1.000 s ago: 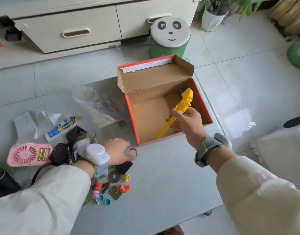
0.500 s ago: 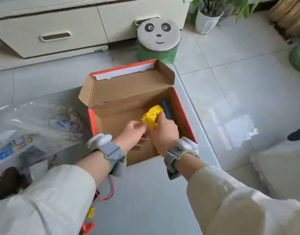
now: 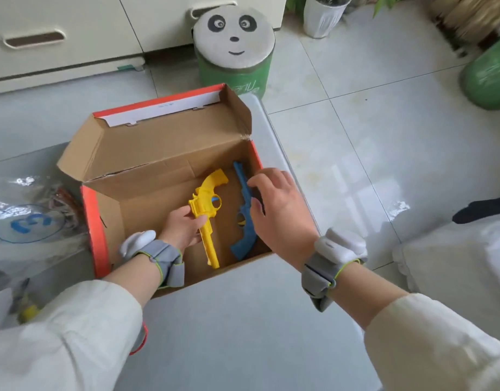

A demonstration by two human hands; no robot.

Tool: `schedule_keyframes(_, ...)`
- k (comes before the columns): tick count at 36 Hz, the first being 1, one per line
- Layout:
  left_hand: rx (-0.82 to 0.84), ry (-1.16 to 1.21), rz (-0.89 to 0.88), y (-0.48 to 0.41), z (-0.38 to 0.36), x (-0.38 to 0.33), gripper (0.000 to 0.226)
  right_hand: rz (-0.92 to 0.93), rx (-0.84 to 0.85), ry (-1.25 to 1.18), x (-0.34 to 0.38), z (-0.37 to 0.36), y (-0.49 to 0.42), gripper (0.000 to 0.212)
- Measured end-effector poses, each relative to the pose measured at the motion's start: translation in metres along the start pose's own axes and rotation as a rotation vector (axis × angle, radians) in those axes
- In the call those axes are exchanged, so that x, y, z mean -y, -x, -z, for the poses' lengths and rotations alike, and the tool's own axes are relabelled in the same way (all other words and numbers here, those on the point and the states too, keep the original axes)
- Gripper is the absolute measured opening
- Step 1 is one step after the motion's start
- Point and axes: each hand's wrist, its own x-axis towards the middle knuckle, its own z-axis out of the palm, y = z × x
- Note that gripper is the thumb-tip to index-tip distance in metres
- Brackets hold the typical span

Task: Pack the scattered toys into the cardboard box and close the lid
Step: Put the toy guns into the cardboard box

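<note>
The cardboard box (image 3: 102, 215) with orange edges stands open on the grey table, its lid (image 3: 158, 136) tilted back. Inside, my left hand (image 3: 183, 227) grips a yellow toy revolver (image 3: 207, 204) near its middle, the barrel pointing toward me. A blue toy revolver (image 3: 247, 224) lies along the box's right wall. My right hand (image 3: 279, 207) hovers over the blue one with fingers spread and relaxed, the fingertips near its barrel; whether they touch it is unclear.
A clear plastic bag (image 3: 31, 221) with a blue number lies left of the box, with small toys (image 3: 28, 309) at the far left edge. A panda stool (image 3: 234, 46) stands behind the box. Drawers (image 3: 59, 38) line the back; a white plant pot (image 3: 322, 15) stands right.
My right hand has let go of the yellow revolver and moved right over the blue one. My left hand now holds the yellow revolver inside the box. The view shifted closer to the box.
</note>
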Motion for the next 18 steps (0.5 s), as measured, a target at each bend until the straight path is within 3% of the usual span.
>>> schedule_keyframes(1, -0.010, -0.032, -0.006, -0.001, -0.003, 0.000, 0.014, -0.037, 0.022, 0.051, -0.005, 0.004, -0.002, 0.029)
schedule_keyframes(4, -0.025, -0.097, -0.022, -0.006, -0.011, 0.007, 0.054, -0.233, 0.265, 0.126, -0.014, 0.006, -0.001, 0.049)
schedule_keyframes(9, -0.119, -0.399, -0.166, -0.010, -0.023, 0.013, 0.067, -0.368, 0.481, 0.066, -0.012, -0.006, 0.003, 0.075)
schedule_keyframes(13, -0.180, -0.601, -0.233, -0.015, -0.025, 0.019, 0.081, -0.413, 0.500, 0.078, -0.011, -0.010, 0.007, 0.082)
schedule_keyframes(18, -0.199, -0.722, -0.297, -0.015, -0.025, 0.021, 0.078, -0.388, 0.490, 0.120, -0.014, -0.013, 0.008, 0.083)
